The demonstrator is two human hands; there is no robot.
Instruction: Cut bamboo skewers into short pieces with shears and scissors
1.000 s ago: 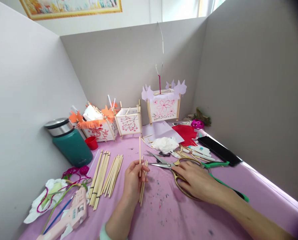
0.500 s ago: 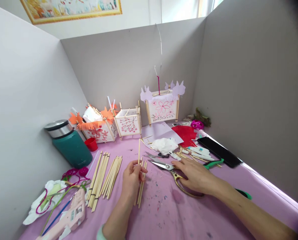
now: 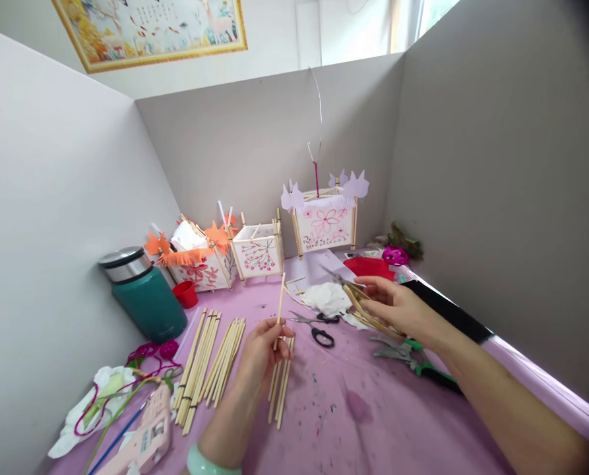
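Observation:
My left hand (image 3: 260, 353) is closed on a thin wooden stick (image 3: 281, 297), pinched between thumb and fingers and pointing up. Beneath that hand, several loose sticks (image 3: 284, 389) lie on the purple cloth (image 3: 334, 429). In my right hand (image 3: 405, 309) are gold-handled scissors (image 3: 354, 298), lifted off the cloth with the blades pointing left toward the back. A pair of black-handled scissors (image 3: 322, 337) lies between my hands. Green-handled pliers (image 3: 403, 356) rest below my right wrist. White crumpled tissue (image 3: 328, 299) is just left of the gold-handled scissors.
Bundled sticks (image 3: 198, 366) and a glue gun (image 3: 143, 435) lie at left, near a teal bottle (image 3: 148, 300) and a red cup (image 3: 186, 294). Paper lanterns (image 3: 258, 255) stand along the back panel (image 3: 215, 145). A black phone-like slab (image 3: 442, 310) lies right.
My right hand has raised the gold-handled scissors from the cloth and carried them toward the back, uncovering the pliers and black-handled scissors. My left hand still holds the stick.

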